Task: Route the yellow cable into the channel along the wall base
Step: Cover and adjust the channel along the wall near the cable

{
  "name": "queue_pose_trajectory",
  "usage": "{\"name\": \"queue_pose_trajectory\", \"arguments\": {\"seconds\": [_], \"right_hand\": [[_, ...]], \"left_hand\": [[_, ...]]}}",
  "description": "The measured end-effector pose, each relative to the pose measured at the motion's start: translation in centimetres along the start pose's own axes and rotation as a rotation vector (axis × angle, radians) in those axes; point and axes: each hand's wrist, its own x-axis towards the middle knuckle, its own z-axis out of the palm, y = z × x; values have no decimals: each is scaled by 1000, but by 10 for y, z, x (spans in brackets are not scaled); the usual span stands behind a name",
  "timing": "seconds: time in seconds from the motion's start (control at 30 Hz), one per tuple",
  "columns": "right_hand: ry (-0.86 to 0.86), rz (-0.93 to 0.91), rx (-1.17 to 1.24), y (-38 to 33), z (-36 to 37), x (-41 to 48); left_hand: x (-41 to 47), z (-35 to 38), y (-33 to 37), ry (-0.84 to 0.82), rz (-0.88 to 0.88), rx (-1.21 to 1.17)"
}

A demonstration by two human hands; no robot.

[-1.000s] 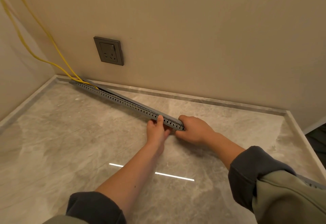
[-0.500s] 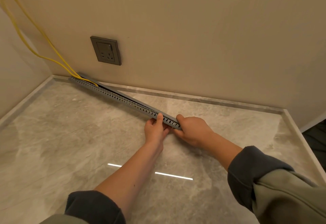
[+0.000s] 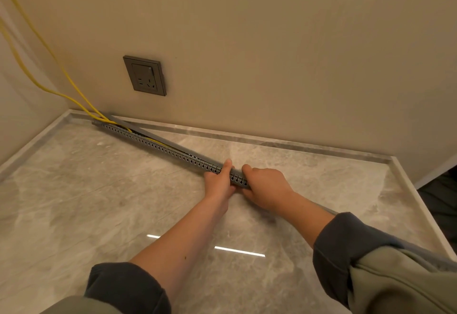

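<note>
Cable (image 3: 61,71) enters channel (image 3: 158,145) near socket (image 3: 145,75); left hand (image 3: 218,181) and right hand (image 3: 265,186) grip channel's near end, still angled off wall, lid part open.

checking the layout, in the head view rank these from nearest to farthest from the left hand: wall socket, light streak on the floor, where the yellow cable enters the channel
From the left hand:
1. Light streak on the floor, just below the forearms.
2. Wall socket, up on the wall to the left.
3. Yellow cable entry, at the channel's far left end near the corner.
</note>
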Motion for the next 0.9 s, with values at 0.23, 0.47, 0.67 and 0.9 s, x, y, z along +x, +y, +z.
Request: {"name": "queue_pose_trajectory", "arguments": {"seconds": [0.23,0.47,0.67,0.9], "right_hand": [[-425,397,873,15,-24,19],[-579,521,894,6,-16,24],[-383,484,902,1,-7,23],[-503,500,923,14,-12,22]], "left_hand": [[1,-1,1,-41,-56,-85],[-3,7,-1,-81,-79,-157],[0,4,-4,-68,-39,-130],[0,-13,-9,-220,14,11]]}}
